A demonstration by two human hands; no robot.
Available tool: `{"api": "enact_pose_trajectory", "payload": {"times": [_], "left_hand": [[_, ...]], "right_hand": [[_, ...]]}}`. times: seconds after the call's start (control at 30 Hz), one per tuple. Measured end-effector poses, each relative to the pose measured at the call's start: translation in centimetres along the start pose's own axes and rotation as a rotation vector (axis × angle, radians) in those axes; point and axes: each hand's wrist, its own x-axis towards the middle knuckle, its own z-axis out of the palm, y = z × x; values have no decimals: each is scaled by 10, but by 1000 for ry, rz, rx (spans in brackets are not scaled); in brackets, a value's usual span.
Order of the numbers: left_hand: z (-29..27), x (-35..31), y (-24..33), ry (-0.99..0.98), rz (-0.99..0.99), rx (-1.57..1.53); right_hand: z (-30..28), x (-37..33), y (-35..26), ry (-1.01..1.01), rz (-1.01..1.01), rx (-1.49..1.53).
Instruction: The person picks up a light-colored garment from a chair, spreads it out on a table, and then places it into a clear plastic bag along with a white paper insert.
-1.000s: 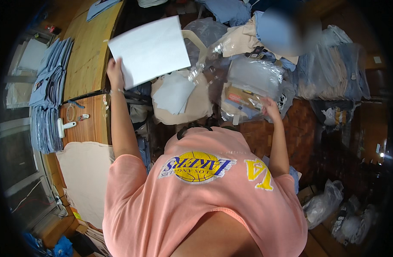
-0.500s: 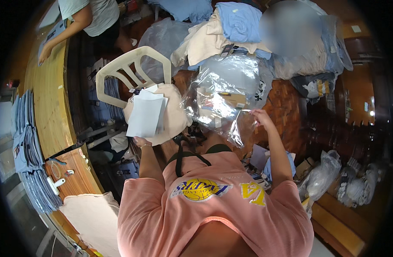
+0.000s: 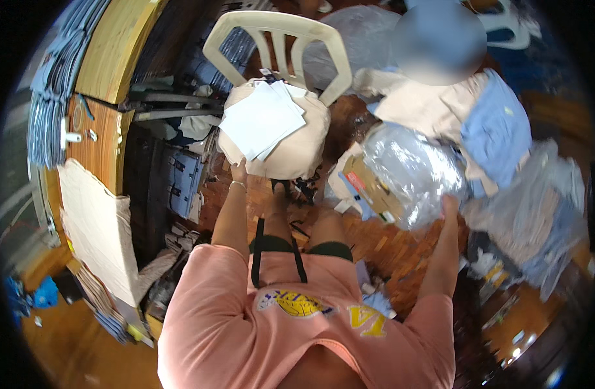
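My left hand (image 3: pixel 238 170) is at the front edge of a chair's beige padded seat (image 3: pixel 281 168), just below a loose stack of white sheets (image 3: pixel 262 123). Its fingers are too small and partly hidden to make out. The sheets lie fanned on the seat. Out to the right, my right hand (image 3: pixel 449 206) is closed on the edge of a large clear plastic bag (image 3: pixel 411 168). The bag bulges and shines over the floor. A brown cardboard box (image 3: pixel 369 188) shows at the bag's left side.
Beige and blue garments (image 3: pixel 495 133) are heaped beyond the bag, with a bagged garment pile (image 3: pixel 537 220) at the right. At the left, a wooden table (image 3: pixel 99 133) carries stacked blue garments (image 3: pixel 48 129) and a beige cloth (image 3: pixel 96 227). Folded items fill shelves beneath it.
The view has swung, so the chair and table sit differently. My right hand has carried the plastic bag's edge outward to the right. My left hand is now lower than the sheets, which look more fanned.
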Motion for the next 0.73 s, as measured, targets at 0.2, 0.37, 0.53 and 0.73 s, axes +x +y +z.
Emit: {"api": "enact_pose_trajectory", "payload": {"times": [0.2, 0.37, 0.53, 0.73], "left_hand": [[72, 39, -9, 320, 198, 74], [88, 64, -5, 421, 120, 25], [80, 50, 16, -40, 44, -431], [52, -39, 53, -54, 636, -79]], "right_hand": [[-57, 45, 45, 379, -199, -494], [-41, -42, 28, 362, -511, -763], [-36, -104, -10, 437, -647, -607], [68, -210, -146, -137, -917, -121]]}}
